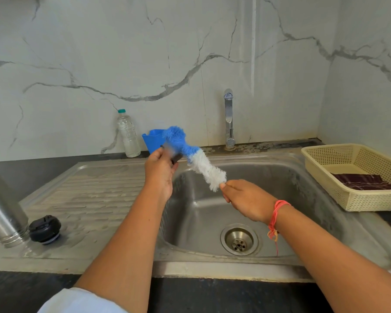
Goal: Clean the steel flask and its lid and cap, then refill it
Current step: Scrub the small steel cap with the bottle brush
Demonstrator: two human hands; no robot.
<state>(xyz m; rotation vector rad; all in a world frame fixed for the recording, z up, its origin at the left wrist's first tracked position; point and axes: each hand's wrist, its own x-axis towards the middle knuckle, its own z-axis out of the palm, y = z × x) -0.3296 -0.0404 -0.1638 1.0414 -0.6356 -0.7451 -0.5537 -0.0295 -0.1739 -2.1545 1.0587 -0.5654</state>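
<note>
Head view, looking down at the sink (201, 213). Biggest of the task's things is the steel flask (2, 208): it stands on the draining board left of the sink, threaded mouth down, and its body rises up and to the left, out of the frame. The basket (321, 152) sits on the right of the sink.

Over the sink, the brush (196, 159) runs diagonal, w/ the blue end up-left and the white end down-right. The black lid (45, 228) lies left of the sink, touching or just beside the flask mouth.

The right hand (246, 199) pinches the white end of the brush. The left hand (159, 170) grips a small dark piece (176, 157) at the blue end. It is blurred; prob. the cap, but I cannot tell.

The flask is well to the left of both hands, so the left hand is nearer. To brush inside, I think it must first be turned mouth-up.
</note>
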